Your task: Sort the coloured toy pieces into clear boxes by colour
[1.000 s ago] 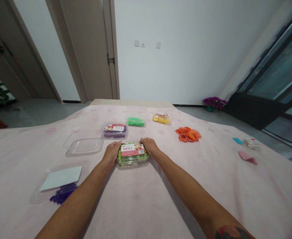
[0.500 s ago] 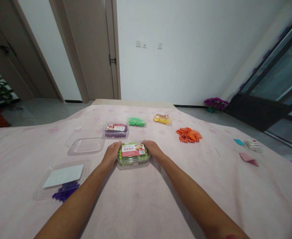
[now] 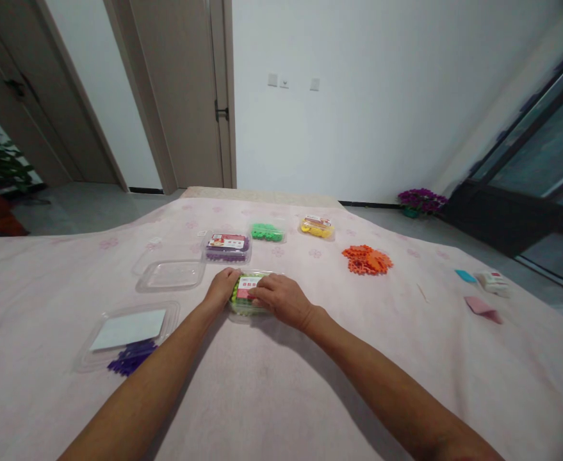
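On a cloth-draped counter (image 3: 262, 397), dark purple pieces (image 3: 131, 357) and a clear tray (image 3: 172, 315) bearing a white card (image 3: 127, 329) sit left of, and nearer than, a lidded clear box of lime-green pieces (image 3: 243, 288). The left hand (image 3: 222, 288) grasps that labelled box by its left end. The right hand (image 3: 284, 299) lies across the right part of its lid, fingers bent over the label; whether it grips or merely rests cannot be told. The box sits flat on the cloth, between the forearms' far ends. Well to its right lie a folded pink cloth (image 3: 483, 308), a thin stick (image 3: 422, 293), a white packet (image 3: 492, 283) and a blue piece (image 3: 465, 276). A second clear tray (image 3: 170, 275) is to its left, slightly beyond; loose orange pieces (image 3: 367, 260) are beyond it, right. Behind the box stand a labelled box of purple pieces (image 3: 228, 246), slightly left, then containers of green pieces (image 3: 268, 232) and, farther right, yellow pieces (image 3: 316, 227). Beyond everything, magenta flowers (image 3: 421, 200) stand right of it, a door (image 3: 180, 96) left.
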Demonstrator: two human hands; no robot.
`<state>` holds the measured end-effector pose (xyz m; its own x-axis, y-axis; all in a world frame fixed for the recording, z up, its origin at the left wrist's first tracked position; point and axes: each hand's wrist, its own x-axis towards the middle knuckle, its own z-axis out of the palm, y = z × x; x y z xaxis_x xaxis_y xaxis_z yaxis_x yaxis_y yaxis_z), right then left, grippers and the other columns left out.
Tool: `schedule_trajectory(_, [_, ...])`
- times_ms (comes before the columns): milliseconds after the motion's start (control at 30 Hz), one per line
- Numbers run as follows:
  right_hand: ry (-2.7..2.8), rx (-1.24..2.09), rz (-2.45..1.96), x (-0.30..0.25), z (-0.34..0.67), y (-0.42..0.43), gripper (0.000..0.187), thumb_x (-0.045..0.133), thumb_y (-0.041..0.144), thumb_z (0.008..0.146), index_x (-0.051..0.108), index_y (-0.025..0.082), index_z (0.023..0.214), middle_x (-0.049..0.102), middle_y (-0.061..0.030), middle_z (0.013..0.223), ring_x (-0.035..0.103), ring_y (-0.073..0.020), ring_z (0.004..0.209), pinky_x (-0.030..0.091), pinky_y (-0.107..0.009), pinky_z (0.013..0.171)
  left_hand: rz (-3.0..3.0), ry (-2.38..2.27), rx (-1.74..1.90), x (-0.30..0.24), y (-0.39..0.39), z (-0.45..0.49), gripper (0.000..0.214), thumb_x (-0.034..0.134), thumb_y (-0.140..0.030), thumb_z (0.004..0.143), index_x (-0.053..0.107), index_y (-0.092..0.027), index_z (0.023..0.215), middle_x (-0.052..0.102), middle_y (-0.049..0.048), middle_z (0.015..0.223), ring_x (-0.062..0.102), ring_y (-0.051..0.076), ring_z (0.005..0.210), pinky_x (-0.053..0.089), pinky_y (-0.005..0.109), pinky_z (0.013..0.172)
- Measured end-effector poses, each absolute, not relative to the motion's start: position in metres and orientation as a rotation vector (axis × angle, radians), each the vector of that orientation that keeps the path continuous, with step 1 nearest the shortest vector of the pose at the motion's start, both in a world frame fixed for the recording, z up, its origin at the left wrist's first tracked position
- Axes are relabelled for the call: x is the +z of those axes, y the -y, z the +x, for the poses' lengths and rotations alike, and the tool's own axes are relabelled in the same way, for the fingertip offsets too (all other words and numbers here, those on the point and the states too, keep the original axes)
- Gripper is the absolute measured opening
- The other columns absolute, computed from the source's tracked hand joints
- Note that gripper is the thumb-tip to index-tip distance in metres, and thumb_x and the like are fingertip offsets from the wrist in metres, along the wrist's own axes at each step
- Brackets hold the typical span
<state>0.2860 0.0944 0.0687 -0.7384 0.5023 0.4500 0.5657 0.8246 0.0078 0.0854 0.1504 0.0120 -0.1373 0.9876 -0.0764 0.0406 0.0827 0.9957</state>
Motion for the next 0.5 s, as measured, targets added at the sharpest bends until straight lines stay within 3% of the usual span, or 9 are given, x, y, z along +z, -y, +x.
schedule_trajectory(167, [2.611, -0.357, -0.868, 0.062, 0.256, -0.073, 0.023, 0.065, 0.037, 0.093, 0.065, 0.020, 0.108, 0.066, -0.0075, 0.095, 0.054, -0.0225, 0.088, 0.039, -0.034, 0.073, 1.193, -1.471, 1.240, 0.009, -0.154, 0.087, 0.019, 0.065, -0.035, 0.070, 0.060, -0.019, 0.061, 0.061, 0.0011, 0.061, 0.054, 0.018, 0.065, 0.038, 0.028, 0.060])
schedule_trajectory(300, [2.484, -0.476, -0.940, 0.045, 0.239, -0.071, 0.011, 0.057, 0.026, 0.097, 0.065, 0.018, 0.099, 0.064, -0.0066, 0.089, 0.051, -0.0218, 0.083, 0.036, -0.035, 0.072, 1.200, -1.462, 1.242, 0.010, -0.152, 0.087, 0.021, 0.064, -0.039, 0.068, 0.059, -0.019, 0.062, 0.058, 0.0000, 0.060, 0.052, 0.017, 0.062, 0.037, 0.027, 0.058])
schedule_trajectory(500, [2.388, -0.481, -0.869, 0.030, 0.236, -0.076, 0.016, 0.051, 0.022, 0.100, 0.067, 0.019, 0.100, 0.065, -0.0056, 0.089, 0.050, -0.0208, 0.083, 0.035, -0.036, 0.076, 1.176, -1.431, 1.259, 0.012, -0.151, 0.088, 0.029, 0.066, -0.046, 0.064, 0.057, -0.019, 0.063, 0.057, -0.0001, 0.060, 0.051, 0.016, 0.060, 0.039, 0.028, 0.058])
